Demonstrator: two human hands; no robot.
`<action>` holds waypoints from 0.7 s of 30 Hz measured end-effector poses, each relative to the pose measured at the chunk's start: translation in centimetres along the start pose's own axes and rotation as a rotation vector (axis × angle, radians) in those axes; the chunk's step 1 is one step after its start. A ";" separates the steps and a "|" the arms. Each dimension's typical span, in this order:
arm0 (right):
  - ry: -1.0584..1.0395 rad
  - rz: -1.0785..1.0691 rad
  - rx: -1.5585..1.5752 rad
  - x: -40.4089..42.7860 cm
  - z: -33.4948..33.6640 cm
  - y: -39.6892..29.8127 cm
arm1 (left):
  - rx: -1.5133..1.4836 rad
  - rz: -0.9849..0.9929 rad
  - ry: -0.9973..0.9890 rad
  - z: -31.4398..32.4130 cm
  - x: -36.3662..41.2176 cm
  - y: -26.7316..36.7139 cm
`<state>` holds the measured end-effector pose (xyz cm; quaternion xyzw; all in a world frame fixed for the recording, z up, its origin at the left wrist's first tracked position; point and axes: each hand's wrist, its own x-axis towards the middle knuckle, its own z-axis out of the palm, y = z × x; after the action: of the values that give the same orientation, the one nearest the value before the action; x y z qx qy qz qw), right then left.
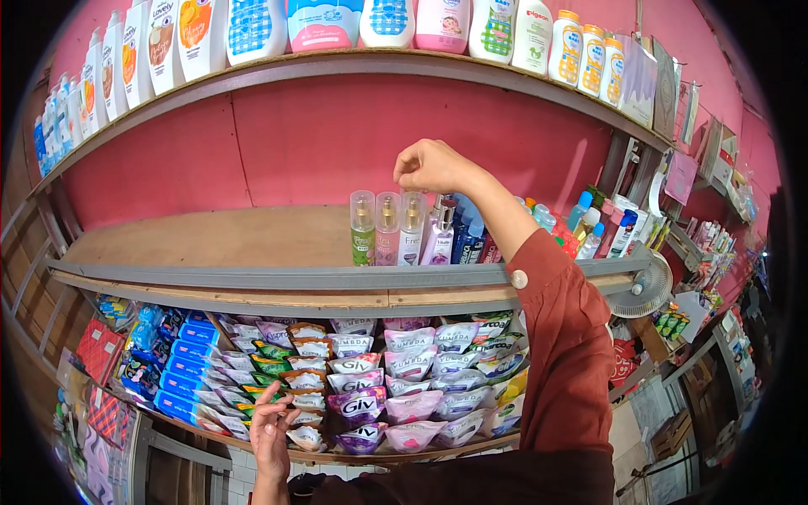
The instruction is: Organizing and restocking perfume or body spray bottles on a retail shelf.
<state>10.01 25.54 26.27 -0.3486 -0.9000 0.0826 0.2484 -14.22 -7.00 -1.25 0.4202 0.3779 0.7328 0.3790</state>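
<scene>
My right hand (432, 165) is raised just above the clear cap of a white spray bottle (411, 230) on the middle shelf, fingers curled downward. Whether its fingertips touch that cap or a thing behind it is hidden. Beside this bottle, to its left, stand a pink spray bottle (387, 233) and a green one (362, 233). A purple spray bottle (439, 237) stands to its right, near dark blue bottles (468, 243). Low in the view, my left hand (271, 432) is held palm up with fingers apart and nothing in it, in front of the refill pouches (306, 401).
An upper shelf (353, 61) overhead bears lotion and baby-care bottles. The middle shelf's grey metal rail (284, 278) runs across the view. Below it, a lower shelf (404, 459) holds rows of pouches and blue packs (180, 404). A fan (641, 287) is at the right.
</scene>
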 end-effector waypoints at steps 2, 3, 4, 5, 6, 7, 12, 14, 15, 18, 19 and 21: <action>0.015 -0.017 -0.002 0.0 0.3 0.5 | 0.004 0.007 -0.004 0.1 0.0 0.1; 0.017 -0.015 0.000 -0.1 0.3 0.3 | 0.006 0.006 -0.006 0.0 0.0 0.1; 0.008 -0.019 -0.012 -0.2 0.3 0.1 | 0.007 0.015 -0.005 0.0 -0.1 0.2; -0.002 -0.023 -0.024 -0.2 0.3 0.0 | 0.009 0.025 -0.004 0.0 -0.1 0.2; 0.000 -0.021 -0.022 -0.3 0.4 0.0 | 0.011 0.024 -0.007 0.0 -0.1 0.3; 0.001 -0.018 -0.023 -0.3 0.5 0.0 | 0.012 0.032 -0.008 0.1 -0.1 0.4; -0.003 -0.010 -0.029 -0.3 0.6 0.2 | 0.017 0.036 -0.007 -0.2 -0.3 0.3; -0.019 -0.005 -0.056 -0.4 0.5 0.0 | 0.025 0.035 -0.007 -0.3 -0.4 0.3; -0.017 -0.005 -0.056 -0.4 0.5 0.1 | 0.025 0.036 -0.008 -0.3 -0.4 0.3; 0.007 -0.005 -0.010 -0.3 0.7 0.2 | 0.021 0.035 -0.018 -0.3 -0.5 0.4; -0.005 0.017 -0.015 -0.3 0.7 0.0 | 0.020 0.035 -0.015 -0.3 -0.5 0.5; -0.015 0.042 -0.020 -0.3 0.7 -0.3 | 0.019 0.035 -0.015 -0.4 -0.5 0.6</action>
<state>9.65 25.12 25.61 -0.3691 -0.8952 0.0812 0.2363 -14.56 -7.81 -1.08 0.4357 0.3747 0.7325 0.3650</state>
